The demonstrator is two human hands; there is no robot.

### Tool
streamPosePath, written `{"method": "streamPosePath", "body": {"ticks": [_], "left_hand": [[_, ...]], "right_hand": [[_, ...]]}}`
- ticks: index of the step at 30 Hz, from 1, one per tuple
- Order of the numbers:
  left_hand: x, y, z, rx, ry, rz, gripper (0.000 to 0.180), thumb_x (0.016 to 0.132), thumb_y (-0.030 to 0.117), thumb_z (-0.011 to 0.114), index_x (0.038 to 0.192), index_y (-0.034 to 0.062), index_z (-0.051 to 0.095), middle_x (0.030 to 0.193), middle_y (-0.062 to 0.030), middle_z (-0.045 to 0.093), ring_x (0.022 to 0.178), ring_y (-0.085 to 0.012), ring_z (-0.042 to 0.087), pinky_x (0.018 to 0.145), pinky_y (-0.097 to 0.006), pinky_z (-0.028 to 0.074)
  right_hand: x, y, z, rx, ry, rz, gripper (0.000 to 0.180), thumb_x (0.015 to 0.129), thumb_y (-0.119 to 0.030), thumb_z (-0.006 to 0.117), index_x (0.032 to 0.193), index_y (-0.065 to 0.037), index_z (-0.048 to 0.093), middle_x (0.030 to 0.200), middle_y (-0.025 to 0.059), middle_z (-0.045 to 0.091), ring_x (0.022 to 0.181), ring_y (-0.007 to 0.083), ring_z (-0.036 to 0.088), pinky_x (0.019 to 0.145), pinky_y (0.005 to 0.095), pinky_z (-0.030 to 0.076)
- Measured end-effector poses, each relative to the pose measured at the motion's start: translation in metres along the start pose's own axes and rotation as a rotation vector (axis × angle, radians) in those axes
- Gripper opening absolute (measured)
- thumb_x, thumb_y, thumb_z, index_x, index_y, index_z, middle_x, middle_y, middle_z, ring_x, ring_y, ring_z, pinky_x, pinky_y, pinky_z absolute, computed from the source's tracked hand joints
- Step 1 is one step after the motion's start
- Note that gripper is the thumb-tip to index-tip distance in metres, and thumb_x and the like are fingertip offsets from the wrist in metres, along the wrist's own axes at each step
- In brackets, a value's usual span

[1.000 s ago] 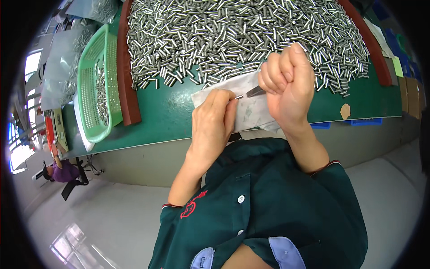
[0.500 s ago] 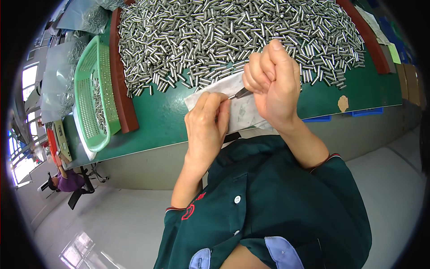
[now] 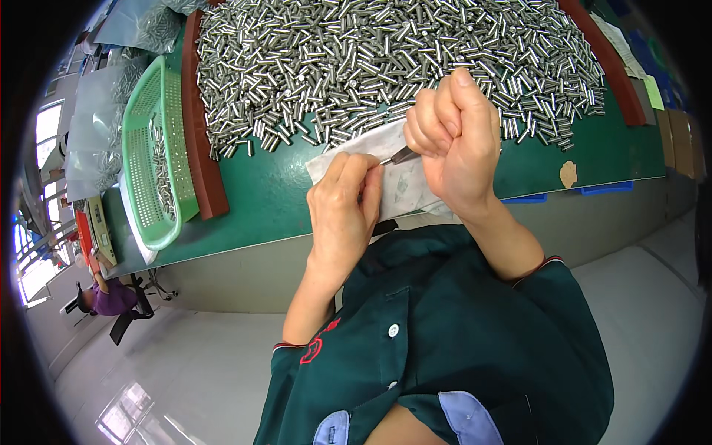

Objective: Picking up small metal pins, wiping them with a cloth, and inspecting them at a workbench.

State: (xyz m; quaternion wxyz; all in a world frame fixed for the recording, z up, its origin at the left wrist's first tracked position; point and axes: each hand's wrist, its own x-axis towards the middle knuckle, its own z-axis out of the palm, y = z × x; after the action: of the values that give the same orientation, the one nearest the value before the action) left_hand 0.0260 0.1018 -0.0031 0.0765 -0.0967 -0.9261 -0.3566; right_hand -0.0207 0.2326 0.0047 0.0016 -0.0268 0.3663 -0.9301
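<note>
My right hand (image 3: 461, 141) is closed in a fist around a slim tool (image 3: 400, 156) with a dark handle and a thin metal tip. That tip points left, to the fingertips of my left hand (image 3: 343, 204). The left thumb and fingers are pinched together. Whatever lies between them is hidden. Beneath both hands a whitish cloth (image 3: 404, 189) with grey smudges lies over the front edge of the green table (image 3: 259, 193). Just beyond my hands spreads a large heap of short, shiny metal pins (image 3: 386, 63).
Reddish-brown bars (image 3: 202, 148) flank the heap on the left and right. A light green perforated basket (image 3: 139, 185) with some pins stands at the left, beside clear bags (image 3: 93, 144) of metal parts. Cardboard (image 3: 682, 141) is at the far right. Farther left sits a person in purple (image 3: 115, 298).
</note>
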Motion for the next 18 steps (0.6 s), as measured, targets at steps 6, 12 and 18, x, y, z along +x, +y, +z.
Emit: {"method": "streamPosePath", "body": {"ticks": [6,12,18], "left_hand": [[0.001,-0.001,0.000,-0.036,0.000,-0.019,0.008,0.070,-0.001,0.060,0.071,0.0021,0.052,0.062,-0.0100,0.049,0.047,-0.0261,0.049,0.044,-0.033,0.038],[0.006,-0.004,0.000,-0.072,-0.017,-0.006,0.008,0.070,-0.002,0.059,0.070,0.0016,0.052,0.061,-0.0113,0.049,0.048,-0.0287,0.049,0.044,-0.034,0.038],[0.004,0.000,-0.004,-0.049,-0.033,0.018,0.007,0.072,-0.002,0.057,0.072,0.0019,0.051,0.064,-0.0133,0.050,0.054,-0.0326,0.050,0.047,-0.037,0.039]], "right_hand": [[-0.002,0.004,0.002,-0.031,0.011,-0.019,0.040,0.092,-0.024,0.028,0.054,-0.011,0.028,0.044,-0.0009,0.026,0.039,0.0068,0.017,0.038,0.0226,0.018],[-0.002,0.007,0.012,-0.209,-0.006,-0.061,0.038,0.091,-0.021,0.031,0.055,-0.009,0.028,0.045,-0.0007,0.027,0.041,0.0061,0.018,0.038,0.0227,0.019],[-0.004,0.010,0.021,-0.345,-0.077,-0.128,0.036,0.090,-0.017,0.033,0.056,-0.008,0.029,0.048,-0.0009,0.028,0.044,0.0061,0.023,0.041,0.0228,0.020]]}}
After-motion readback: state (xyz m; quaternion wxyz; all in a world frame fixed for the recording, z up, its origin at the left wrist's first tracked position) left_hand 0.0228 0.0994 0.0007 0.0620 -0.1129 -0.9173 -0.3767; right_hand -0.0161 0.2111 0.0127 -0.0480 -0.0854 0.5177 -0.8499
